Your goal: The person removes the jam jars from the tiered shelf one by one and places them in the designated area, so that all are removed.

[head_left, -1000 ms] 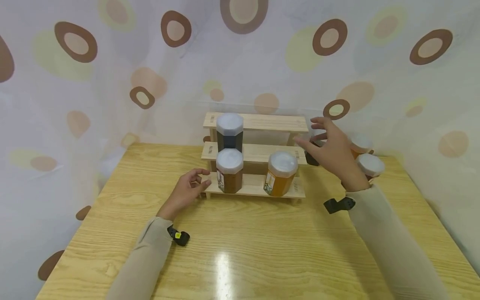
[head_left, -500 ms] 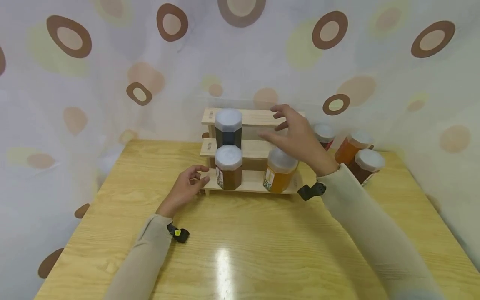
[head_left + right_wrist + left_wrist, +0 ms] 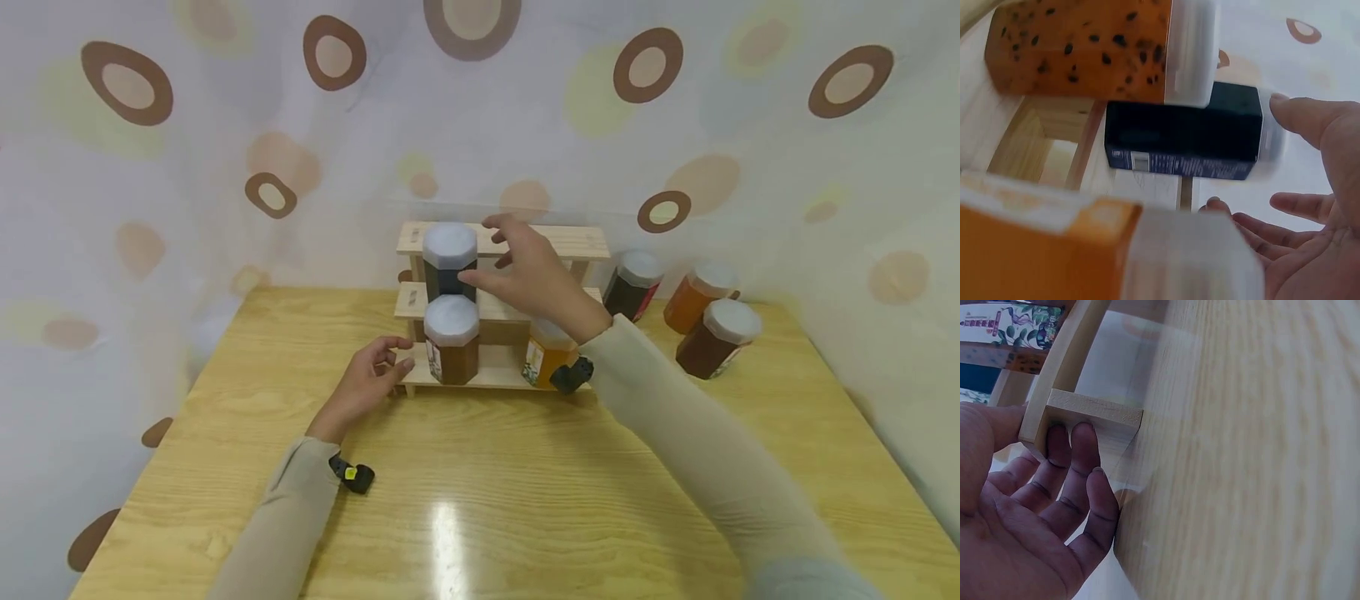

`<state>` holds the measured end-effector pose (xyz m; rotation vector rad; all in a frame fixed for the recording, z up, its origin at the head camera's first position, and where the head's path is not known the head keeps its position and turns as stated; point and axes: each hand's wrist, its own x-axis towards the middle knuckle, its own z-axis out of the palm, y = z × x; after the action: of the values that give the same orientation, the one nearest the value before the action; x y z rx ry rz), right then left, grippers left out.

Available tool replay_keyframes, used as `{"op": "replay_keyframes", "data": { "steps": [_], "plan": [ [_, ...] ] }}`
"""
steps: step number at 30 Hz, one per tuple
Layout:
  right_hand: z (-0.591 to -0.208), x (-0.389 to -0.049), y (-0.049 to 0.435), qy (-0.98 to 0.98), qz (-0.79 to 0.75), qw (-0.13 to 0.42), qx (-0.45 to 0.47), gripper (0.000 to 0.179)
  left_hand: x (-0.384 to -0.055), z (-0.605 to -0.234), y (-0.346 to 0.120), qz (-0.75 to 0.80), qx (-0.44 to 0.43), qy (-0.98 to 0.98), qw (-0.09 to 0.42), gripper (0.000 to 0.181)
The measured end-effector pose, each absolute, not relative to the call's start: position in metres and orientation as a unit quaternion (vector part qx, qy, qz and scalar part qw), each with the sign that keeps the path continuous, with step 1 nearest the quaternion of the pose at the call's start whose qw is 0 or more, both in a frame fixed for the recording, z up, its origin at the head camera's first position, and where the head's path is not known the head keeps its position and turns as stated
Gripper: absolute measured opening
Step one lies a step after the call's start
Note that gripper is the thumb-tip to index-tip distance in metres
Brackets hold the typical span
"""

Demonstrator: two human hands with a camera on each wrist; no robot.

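Note:
A three-step wooden rack [image 3: 558, 242] stands against the back wall. My left hand [image 3: 365, 383] grips its lower left end; in the left wrist view the thumb lies over the board [image 3: 1063, 369] and fingertips curl against the wood below. On the middle step is a dark jar [image 3: 450, 250] with a white lid. My right hand [image 3: 536, 275] spreads its thumb and fingers just right of that jar, holding nothing; whether the thumb touches it I cannot tell. A brown jar with dark seeds [image 3: 1085, 56] and an orange jar [image 3: 543, 364], partly covered by my right wrist, occupy the bottom step.
To the right of the rack, a dark jar [image 3: 632, 287], an orange-red jar [image 3: 688, 302] and a dark brown jar [image 3: 716, 340] stand on the wooden table [image 3: 480, 500]. Patterned white cloth [image 3: 570, 100] hangs behind and along the sides.
My right hand has moved left from the jars beside the rack, across the orange jar, to the dark jar on the middle step. The left hand has stayed at the rack's end.

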<state>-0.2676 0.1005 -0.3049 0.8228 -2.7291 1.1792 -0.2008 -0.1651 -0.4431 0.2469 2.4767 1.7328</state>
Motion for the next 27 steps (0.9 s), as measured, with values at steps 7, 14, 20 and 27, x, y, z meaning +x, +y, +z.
{"op": "replay_keyframes", "data": {
  "steps": [7, 14, 20, 27],
  "plan": [
    [-0.304, -0.267, 0.082, -0.887, 0.365, 0.018, 0.283, 0.079, -0.189, -0.426, -0.163, 0.579, 0.083, 0.809, 0.060, 0.035],
    [-0.306, -0.271, 0.062, -0.907, 0.329, 0.012, 0.262, 0.085, -0.192, -0.429, -0.166, 0.584, 0.089, 0.805, 0.057, 0.035],
    [-0.305, -0.271, 0.051, -0.917, 0.328, 0.016, 0.229, 0.086, -0.199, -0.442, -0.168, 0.580, 0.093, 0.808, 0.052, 0.036],
    [-0.304, -0.270, 0.049, -0.914, 0.339, 0.035, 0.222, 0.081, -0.208, -0.462, -0.174, 0.583, 0.094, 0.805, 0.045, 0.038]
  ]
}}
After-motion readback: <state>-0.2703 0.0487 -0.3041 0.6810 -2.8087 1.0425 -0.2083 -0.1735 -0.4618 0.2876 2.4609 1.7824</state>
